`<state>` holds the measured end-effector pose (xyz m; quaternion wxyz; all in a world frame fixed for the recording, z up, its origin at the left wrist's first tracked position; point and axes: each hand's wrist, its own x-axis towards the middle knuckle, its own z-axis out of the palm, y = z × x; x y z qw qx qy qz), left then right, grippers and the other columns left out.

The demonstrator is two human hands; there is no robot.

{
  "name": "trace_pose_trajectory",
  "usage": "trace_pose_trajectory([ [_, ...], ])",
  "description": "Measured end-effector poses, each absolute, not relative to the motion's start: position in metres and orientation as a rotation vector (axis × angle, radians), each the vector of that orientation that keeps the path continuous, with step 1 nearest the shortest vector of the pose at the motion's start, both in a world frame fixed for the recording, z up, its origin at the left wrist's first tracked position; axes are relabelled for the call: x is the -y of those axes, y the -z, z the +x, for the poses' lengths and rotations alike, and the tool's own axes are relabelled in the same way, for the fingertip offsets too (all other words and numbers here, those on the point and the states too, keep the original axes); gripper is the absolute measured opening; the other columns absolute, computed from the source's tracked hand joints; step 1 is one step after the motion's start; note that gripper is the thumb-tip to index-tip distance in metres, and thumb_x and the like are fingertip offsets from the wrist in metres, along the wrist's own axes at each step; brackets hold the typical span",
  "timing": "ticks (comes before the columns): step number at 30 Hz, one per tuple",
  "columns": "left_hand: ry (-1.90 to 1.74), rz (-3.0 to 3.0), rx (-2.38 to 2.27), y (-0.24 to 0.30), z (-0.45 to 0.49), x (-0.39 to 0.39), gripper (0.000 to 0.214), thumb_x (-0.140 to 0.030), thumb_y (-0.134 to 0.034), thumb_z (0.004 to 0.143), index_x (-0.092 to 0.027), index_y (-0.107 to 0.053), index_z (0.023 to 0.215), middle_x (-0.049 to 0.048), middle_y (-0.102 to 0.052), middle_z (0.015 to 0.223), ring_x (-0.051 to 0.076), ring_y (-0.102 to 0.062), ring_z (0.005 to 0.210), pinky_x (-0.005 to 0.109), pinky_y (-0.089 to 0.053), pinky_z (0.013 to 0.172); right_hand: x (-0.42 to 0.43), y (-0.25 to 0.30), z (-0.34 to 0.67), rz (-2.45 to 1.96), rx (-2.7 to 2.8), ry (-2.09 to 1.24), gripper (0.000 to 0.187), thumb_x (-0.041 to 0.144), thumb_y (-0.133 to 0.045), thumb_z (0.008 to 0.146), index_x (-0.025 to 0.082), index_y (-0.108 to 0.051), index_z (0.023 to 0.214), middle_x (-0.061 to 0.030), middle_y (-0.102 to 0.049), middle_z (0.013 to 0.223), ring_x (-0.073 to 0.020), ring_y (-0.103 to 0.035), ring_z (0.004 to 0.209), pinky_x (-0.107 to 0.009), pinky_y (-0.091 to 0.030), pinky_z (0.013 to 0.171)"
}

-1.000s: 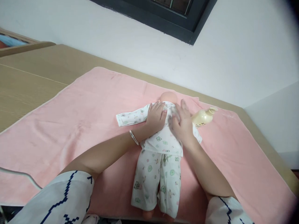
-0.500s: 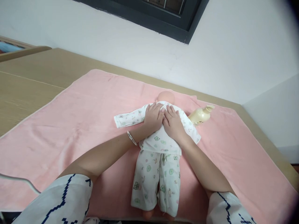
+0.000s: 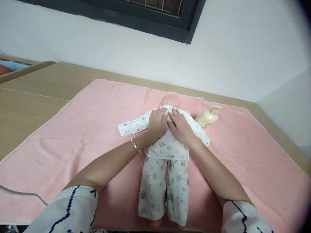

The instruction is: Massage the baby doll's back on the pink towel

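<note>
A baby doll (image 3: 166, 168) lies on a pink blanket (image 3: 107, 106), its bald head at the far end and its feet toward me. It wears a white top and trousers printed with small green figures. My left hand (image 3: 157, 122) rests flat on the left side of the doll's upper back, fingers stretched toward its head. On the right side of the upper back lies my right hand (image 3: 180, 127), palm down with fingers a little apart. The doll's face is not visible. Neither hand grips anything.
A cream pump bottle (image 3: 207, 118) lies tilted beside the doll's right sleeve. The blanket covers much of a wooden table (image 3: 39, 94) against a white wall. A pale cable (image 3: 21, 193) crosses the lower left. A dark window frame (image 3: 145, 22) is above.
The view has shifted and tilted slightly. My right hand has moved slightly outward from the left hand, widening the gap between them. Both stay on the doll's back.
</note>
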<state>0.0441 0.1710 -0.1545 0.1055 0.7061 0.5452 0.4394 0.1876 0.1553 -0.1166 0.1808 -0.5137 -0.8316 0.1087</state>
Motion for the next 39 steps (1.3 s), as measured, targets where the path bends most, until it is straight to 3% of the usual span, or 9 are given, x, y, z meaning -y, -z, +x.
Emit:
trace_pose_trajectory([
  [5,-1.248,2.119,-1.598,0.155,0.041,-0.176,0.044,-0.026,-0.032,0.099,-0.014,-0.063,0.128,0.0132,-0.066,0.137,0.025,-0.056,0.133,0.047,-0.036,0.121,-0.154,0.115,0.184,-1.509,2.406,-0.148,0.054,0.03,-0.033,0.104,0.009,-0.043,0.152,-0.0177,-0.031,0.165,-0.0361,-0.024,0.156,-0.06,-0.023,0.125],
  [9,-1.205,2.144,-1.621,0.152,0.04,-0.176,0.045,-0.024,-0.034,0.096,-0.015,-0.064,0.128,0.0112,-0.065,0.139,0.024,-0.055,0.133,0.047,-0.038,0.121,-0.133,0.096,0.188,-1.535,2.523,-0.115,0.055,0.034,-0.037,0.104,0.014,-0.039,0.156,-0.0164,-0.03,0.166,-0.0392,-0.027,0.154,-0.065,-0.026,0.122],
  [13,-1.069,2.235,-1.702,0.14,0.048,-0.16,0.047,-0.022,-0.033,0.096,-0.014,-0.061,0.133,0.0137,-0.059,0.145,0.032,-0.043,0.145,0.059,-0.028,0.125,-0.093,0.054,0.204,-1.405,2.801,-0.25,0.062,0.035,-0.051,0.101,0.009,-0.039,0.155,-0.0179,-0.038,0.162,-0.0386,-0.033,0.151,-0.063,-0.028,0.124],
  [17,-1.022,2.316,-1.433,0.122,0.071,-0.137,0.046,-0.025,-0.033,0.099,-0.015,-0.059,0.136,0.0112,-0.054,0.151,0.031,-0.027,0.155,0.059,-0.022,0.128,-0.072,0.018,0.232,-1.361,2.838,-0.197,0.044,0.036,-0.041,0.104,0.015,-0.06,0.138,-0.0131,-0.059,0.146,-0.0326,-0.047,0.144,-0.056,-0.035,0.124],
  [23,-1.158,1.741,-1.124,0.085,0.129,-0.148,0.046,-0.033,-0.036,0.1,-0.018,-0.056,0.138,0.008,-0.055,0.151,0.022,-0.047,0.145,0.045,-0.035,0.126,-0.103,0.012,0.283,-1.626,2.338,-0.14,0.06,0.039,-0.041,0.102,0.009,-0.04,0.155,-0.016,-0.033,0.165,-0.0349,-0.024,0.156,-0.057,-0.027,0.127],
  [27,-1.177,1.35,-0.977,0.056,0.163,-0.18,0.056,-0.038,-0.014,0.106,-0.017,-0.041,0.15,0.0102,-0.043,0.16,0.018,-0.045,0.147,0.038,-0.043,0.121,-0.135,0.023,0.301,-1.699,2.215,-0.183,0.066,0.038,-0.044,0.098,0.005,-0.037,0.155,-0.0188,-0.023,0.168,-0.0375,-0.011,0.158,-0.06,-0.024,0.126],
  [29,-1.164,1.209,-0.968,0.045,0.174,-0.194,0.06,-0.042,-0.007,0.106,-0.017,-0.034,0.154,0.0118,-0.039,0.162,0.019,-0.042,0.149,0.04,-0.044,0.12,-0.147,0.029,0.304,-1.723,2.209,-0.155,0.067,0.036,-0.044,0.098,0.003,-0.036,0.155,-0.0211,-0.023,0.167,-0.0382,-0.013,0.158,-0.06,-0.023,0.126],
  [33,-1.082,1.02,-0.929,0.036,0.185,-0.205,0.072,-0.052,-0.002,0.103,-0.012,-0.026,0.158,0.0199,-0.048,0.154,0.024,-0.051,0.143,0.043,-0.052,0.112,-0.158,0.032,0.303,-1.794,2.255,-0.087,0.065,0.028,-0.037,0.099,-0.005,-0.032,0.154,-0.0272,-0.022,0.165,-0.0373,-0.019,0.157,-0.058,-0.023,0.126],
  [39,-1.025,1.018,-0.808,0.039,0.187,-0.196,0.076,-0.055,-0.005,0.1,-0.009,-0.027,0.156,0.0217,-0.065,0.133,0.03,-0.062,0.129,0.049,-0.055,0.105,-0.158,0.028,0.298,-1.775,2.284,0.136,0.049,0.013,-0.03,0.097,-0.002,-0.06,0.132,-0.0298,-0.049,0.151,-0.0356,-0.04,0.148,-0.056,-0.028,0.123],
])
